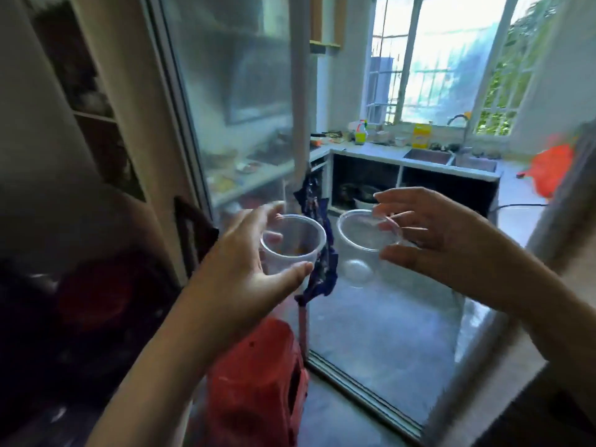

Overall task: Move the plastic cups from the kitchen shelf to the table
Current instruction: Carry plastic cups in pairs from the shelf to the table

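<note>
I hold two clear plastic cups in front of me, in a doorway. My left hand (245, 253) wraps around the left cup (295, 243), thumb below and fingers on its far side. The right cup (362, 246) is gripped at its rim by the fingers of my right hand (445, 240); its round bottom hangs lower, tilted toward me. The two cups are apart, level with each other. No table is in view.
A sliding glass door (238, 101) stands at the left, its floor track (361, 385) below. A red plastic stool (258, 382) sits low in the middle. Beyond lie the kitchen counter with a sink (429, 156), a window and an orange bag (551, 169). A dark cloth (317, 227) hangs behind the cups.
</note>
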`<state>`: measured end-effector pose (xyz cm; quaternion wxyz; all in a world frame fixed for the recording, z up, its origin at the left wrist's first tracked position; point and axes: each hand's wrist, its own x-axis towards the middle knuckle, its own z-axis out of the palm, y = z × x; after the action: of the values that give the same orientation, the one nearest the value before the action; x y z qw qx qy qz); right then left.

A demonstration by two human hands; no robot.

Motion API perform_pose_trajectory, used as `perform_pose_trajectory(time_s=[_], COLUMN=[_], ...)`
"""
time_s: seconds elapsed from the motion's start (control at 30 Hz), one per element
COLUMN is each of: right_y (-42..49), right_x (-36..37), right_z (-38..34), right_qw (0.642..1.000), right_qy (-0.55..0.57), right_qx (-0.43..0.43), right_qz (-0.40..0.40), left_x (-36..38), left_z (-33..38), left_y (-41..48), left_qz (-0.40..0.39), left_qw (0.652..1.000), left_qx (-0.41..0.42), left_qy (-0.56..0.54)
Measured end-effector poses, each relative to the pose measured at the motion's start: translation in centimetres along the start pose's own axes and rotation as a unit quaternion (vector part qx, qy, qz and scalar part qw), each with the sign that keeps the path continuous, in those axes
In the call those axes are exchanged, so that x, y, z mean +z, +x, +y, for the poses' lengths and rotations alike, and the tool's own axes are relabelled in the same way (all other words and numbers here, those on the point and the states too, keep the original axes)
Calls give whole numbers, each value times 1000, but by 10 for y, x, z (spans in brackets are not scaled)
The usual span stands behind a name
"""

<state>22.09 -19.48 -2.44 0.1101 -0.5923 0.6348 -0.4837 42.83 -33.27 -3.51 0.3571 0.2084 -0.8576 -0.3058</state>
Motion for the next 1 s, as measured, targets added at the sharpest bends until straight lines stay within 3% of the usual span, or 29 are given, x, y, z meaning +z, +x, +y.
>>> perform_pose_trajectory(time_s=[0.23,0.43,0.73,1.0], right_y=[83,127,208,321], right_x=[169,289,442,538], right_z=[-43,-67,-52,-30], right_qw=[983,952,919,918], right_qy=[53,63,111,72], right_qx=[-97,-170,-209,-224], right_qz=[-146,-247,-316,-320], left_x=[-129,-194,-248,-307], left_z=[-77,-123,-232,-348], left_y=[-84,-144,-153,-92], left_qz=[146,228,300,294], left_qw=[975,935,884,863], left_qx=[-167,-256,-326,-363], left_qy=[20,92,151,194])
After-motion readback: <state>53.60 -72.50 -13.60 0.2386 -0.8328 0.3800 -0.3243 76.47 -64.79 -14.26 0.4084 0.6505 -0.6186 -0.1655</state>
